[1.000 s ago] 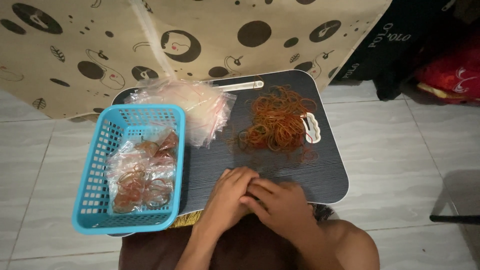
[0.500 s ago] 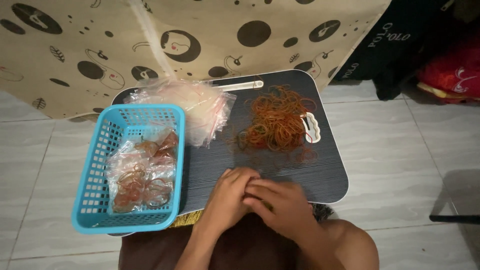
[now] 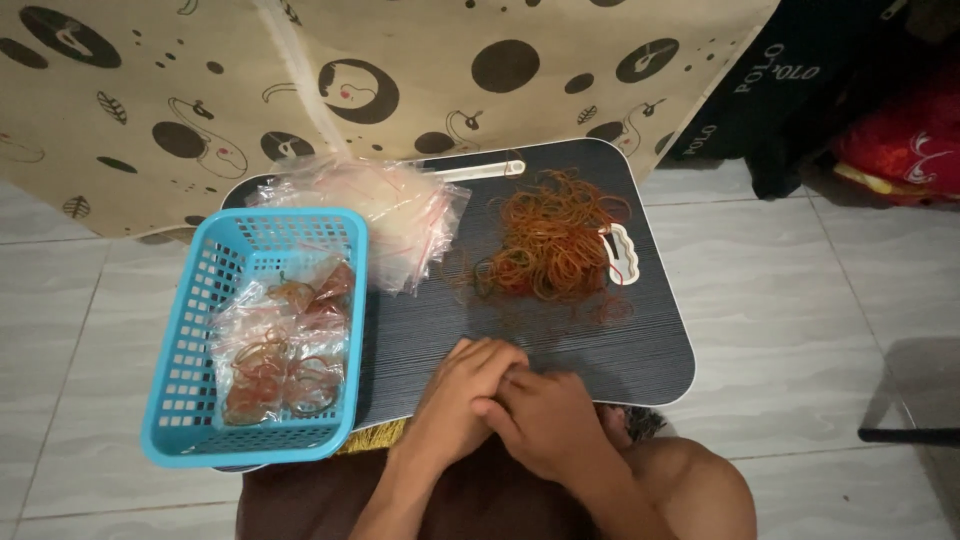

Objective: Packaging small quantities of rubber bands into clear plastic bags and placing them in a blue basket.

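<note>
My left hand point(image 3: 462, 392) and my right hand point(image 3: 547, 415) are pressed together at the near edge of a dark lap tray point(image 3: 640, 345). Their fingers are curled and touching each other. Whatever lies between them is hidden. A loose pile of orange-brown rubber bands point(image 3: 555, 240) is on the tray beyond my hands, apart from them. To the left of the pile lies a stack of clear small plastic bags point(image 3: 385, 215).
A blue plastic basket point(image 3: 190, 345) overlaps the tray's left side and holds clear bags filled with rubber bands point(image 3: 285, 350). A beige spotted cloth point(image 3: 400, 70) hangs behind. Dark fabric point(image 3: 800, 90) and a red cushion point(image 3: 905, 140) lie at the right on the tiled floor point(image 3: 800, 300).
Only the fingers of my two hands shift slightly against each other. Everything on the tray stays where it was.
</note>
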